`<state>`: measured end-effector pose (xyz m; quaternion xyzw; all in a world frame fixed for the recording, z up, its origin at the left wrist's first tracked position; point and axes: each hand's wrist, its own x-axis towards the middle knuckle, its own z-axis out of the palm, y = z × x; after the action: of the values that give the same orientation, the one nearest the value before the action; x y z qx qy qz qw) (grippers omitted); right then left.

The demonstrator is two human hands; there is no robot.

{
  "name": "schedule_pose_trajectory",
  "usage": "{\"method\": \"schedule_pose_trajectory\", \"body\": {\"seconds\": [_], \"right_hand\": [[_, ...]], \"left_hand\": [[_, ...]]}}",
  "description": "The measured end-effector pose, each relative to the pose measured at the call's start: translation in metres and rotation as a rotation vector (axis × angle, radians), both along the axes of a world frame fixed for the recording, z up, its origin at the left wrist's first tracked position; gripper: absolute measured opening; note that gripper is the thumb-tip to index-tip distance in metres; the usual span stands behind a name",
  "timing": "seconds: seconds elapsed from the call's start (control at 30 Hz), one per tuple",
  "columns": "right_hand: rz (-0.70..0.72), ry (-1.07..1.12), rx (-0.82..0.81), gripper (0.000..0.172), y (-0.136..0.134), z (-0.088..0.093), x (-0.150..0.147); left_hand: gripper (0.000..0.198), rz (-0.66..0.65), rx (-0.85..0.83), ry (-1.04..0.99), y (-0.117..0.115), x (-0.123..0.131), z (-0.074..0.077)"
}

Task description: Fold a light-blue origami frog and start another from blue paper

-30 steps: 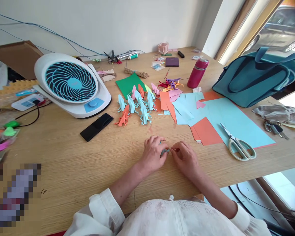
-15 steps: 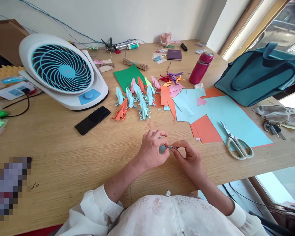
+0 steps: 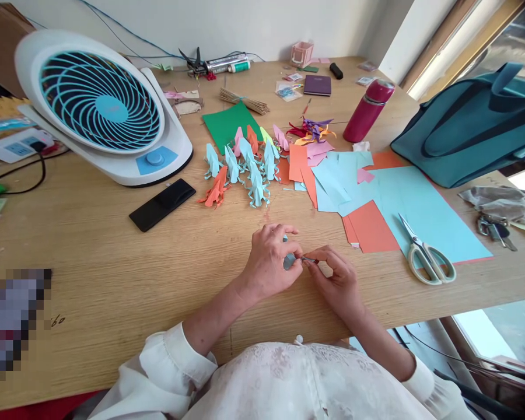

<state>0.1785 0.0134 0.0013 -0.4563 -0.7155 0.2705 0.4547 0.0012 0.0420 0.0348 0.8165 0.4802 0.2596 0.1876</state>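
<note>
My left hand (image 3: 269, 259) and my right hand (image 3: 335, 280) meet just above the wooden table (image 3: 114, 262), both pinching a small folded piece of light blue paper (image 3: 290, 261). Most of that piece is hidden by my fingers. Beyond my hands stands a cluster of finished light blue paper figures (image 3: 249, 169) with an orange one (image 3: 214, 192) at its left. Loose light blue sheets (image 3: 402, 204) and orange sheets (image 3: 370, 227) lie to the right. Scissors (image 3: 426, 254) rest on the big blue sheet.
A white and blue fan (image 3: 100, 111) stands at the back left, a black phone (image 3: 161, 204) in front of it. A red bottle (image 3: 367, 111), a teal bag (image 3: 468, 128), keys (image 3: 492, 227), a green sheet (image 3: 227, 125) and small clutter fill the back and right.
My hands have lifted a little off the table and stay pinched together on the small blue piece. The camera has shifted, so everything on the table appears slightly lower and to the right.
</note>
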Motion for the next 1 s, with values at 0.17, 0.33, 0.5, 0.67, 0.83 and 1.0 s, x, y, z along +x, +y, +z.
{"method": "schedule_pose_trajectory", "body": {"seconds": [0.17, 0.33, 0.5, 0.67, 0.83, 1.0], "right_hand": [[-0.004, -0.017, 0.041, 0.018, -0.0024, -0.0015, 0.0010], [-0.008, 0.067, -0.079, 0.008, -0.0029, 0.0036, -0.0001], [-0.034, 0.141, -0.274, 0.011, -0.0001, 0.0022, -0.0005], [-0.031, 0.208, -0.334, 0.014, 0.0034, -0.0027, -0.0005], [0.005, 0.259, -0.392, 0.019, 0.0048, -0.0032, 0.0006], [0.045, 0.241, -0.396, 0.019, 0.0053, -0.0020, 0.0024]], "left_hand": [[0.010, 0.008, 0.012, -0.007, -0.0011, 0.0002, -0.0026], [0.008, 0.004, 0.110, 0.027, -0.0026, -0.0009, 0.0006], [0.009, -0.002, 0.220, 0.109, -0.0054, 0.0006, 0.0031], [0.013, -0.007, 0.329, 0.178, -0.0067, 0.0023, 0.0006], [0.014, 0.004, 0.395, 0.199, -0.0066, 0.0023, -0.0004], [0.013, 0.019, 0.345, 0.150, -0.0058, 0.0025, -0.0002]]}}
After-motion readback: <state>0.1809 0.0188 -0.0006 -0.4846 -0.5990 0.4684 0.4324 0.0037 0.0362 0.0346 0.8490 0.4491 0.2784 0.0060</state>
